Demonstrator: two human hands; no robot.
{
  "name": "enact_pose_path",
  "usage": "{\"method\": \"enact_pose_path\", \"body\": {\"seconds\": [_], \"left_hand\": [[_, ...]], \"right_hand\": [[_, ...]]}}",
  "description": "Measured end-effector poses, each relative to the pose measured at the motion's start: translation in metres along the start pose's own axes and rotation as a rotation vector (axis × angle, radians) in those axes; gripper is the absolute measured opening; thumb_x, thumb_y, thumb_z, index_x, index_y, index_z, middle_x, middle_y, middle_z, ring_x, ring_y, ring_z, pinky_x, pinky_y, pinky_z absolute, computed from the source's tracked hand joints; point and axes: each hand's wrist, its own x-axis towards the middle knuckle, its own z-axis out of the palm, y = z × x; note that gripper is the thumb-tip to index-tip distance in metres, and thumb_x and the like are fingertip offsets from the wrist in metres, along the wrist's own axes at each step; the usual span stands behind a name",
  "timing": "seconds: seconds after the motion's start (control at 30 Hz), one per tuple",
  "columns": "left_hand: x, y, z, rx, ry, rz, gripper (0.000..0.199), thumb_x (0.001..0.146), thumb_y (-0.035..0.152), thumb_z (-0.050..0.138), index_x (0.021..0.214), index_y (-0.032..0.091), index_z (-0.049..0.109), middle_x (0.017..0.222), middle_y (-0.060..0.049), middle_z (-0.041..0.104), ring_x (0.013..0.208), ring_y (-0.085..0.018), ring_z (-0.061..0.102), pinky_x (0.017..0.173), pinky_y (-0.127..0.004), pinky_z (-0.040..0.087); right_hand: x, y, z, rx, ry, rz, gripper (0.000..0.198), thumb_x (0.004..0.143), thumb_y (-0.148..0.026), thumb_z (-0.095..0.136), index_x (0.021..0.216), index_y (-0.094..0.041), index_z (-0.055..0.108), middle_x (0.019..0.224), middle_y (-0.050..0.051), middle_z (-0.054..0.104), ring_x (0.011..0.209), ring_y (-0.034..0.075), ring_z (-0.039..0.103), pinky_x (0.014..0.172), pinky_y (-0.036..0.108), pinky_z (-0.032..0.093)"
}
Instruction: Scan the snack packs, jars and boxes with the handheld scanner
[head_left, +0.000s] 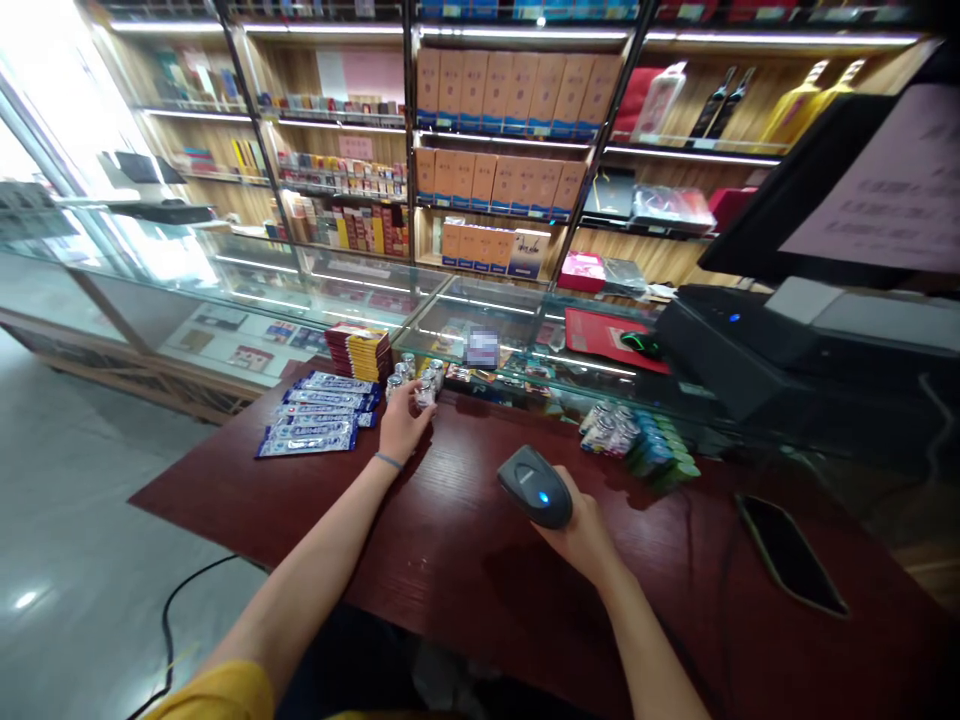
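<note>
Left hand (405, 425): fingers part-curled, thumb and index at a small can (425, 394), near side of the can cluster (395, 382); can't tell if gripped or just touched. Right hand (581, 520): fingers wrapped round scanner (536, 488), blue light on, held over the counter (450, 575). Cans look upright; contents not visible.

Left of the cans: blue-and-white sachets (311, 435) in overlapping rows, look flat and full, contents hidden. Far behind sachets, stacked red and yellow packs (358, 352). Right on counter: second group, white cans (609, 428) beside blue and green ones (664, 445). Phone (791, 553) near right, dark screen.

Glass case (517, 297) beyond counter, left section holding flat packs (251, 356), right section small colourful packs, too blurred to name. Red mat (600, 335) on its top, mouse (640, 344) on mat's right. Far wall shelves (510, 143): orange boxes (517, 90) in rows at middle, bottles (720, 105) at right, small packs at left.
</note>
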Motion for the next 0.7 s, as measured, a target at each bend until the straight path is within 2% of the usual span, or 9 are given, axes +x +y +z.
{"method": "enact_pose_path", "body": {"seconds": [0.27,0.53,0.7], "left_hand": [[0.0009,-0.0067,0.0043,0.258,-0.017,0.008,0.045,0.083,0.023,0.072,0.126,0.023,0.058,0.119,-0.01,0.061,0.103,-0.025,0.063,0.092,-0.04,0.055],[0.0003,-0.0064,0.0068,0.336,-0.076,-0.03,0.047,0.084,0.022,0.07,0.128,0.023,0.055,0.121,-0.011,0.058,0.095,-0.024,0.064,0.086,-0.039,0.057],[0.0013,-0.0076,0.008,0.363,-0.096,-0.027,0.049,0.085,0.021,0.069,0.131,0.022,0.053,0.122,-0.013,0.056,0.103,-0.027,0.064,0.088,-0.041,0.057]], "right_hand": [[-0.0002,0.0038,-0.0028,0.015,0.046,0.005,0.035,0.079,-0.032,0.064,0.112,-0.025,0.053,0.083,0.002,0.074,0.073,0.022,0.073,0.064,0.025,0.049],[-0.0004,-0.0025,-0.0071,0.021,0.051,0.024,0.034,0.079,-0.032,0.064,0.111,-0.026,0.054,0.083,0.001,0.073,0.071,0.021,0.072,0.063,0.024,0.048],[-0.0004,-0.0015,-0.0073,0.026,0.05,0.02,0.033,0.08,-0.032,0.064,0.111,-0.025,0.054,0.081,0.0,0.071,0.071,0.02,0.071,0.063,0.023,0.047]]}}
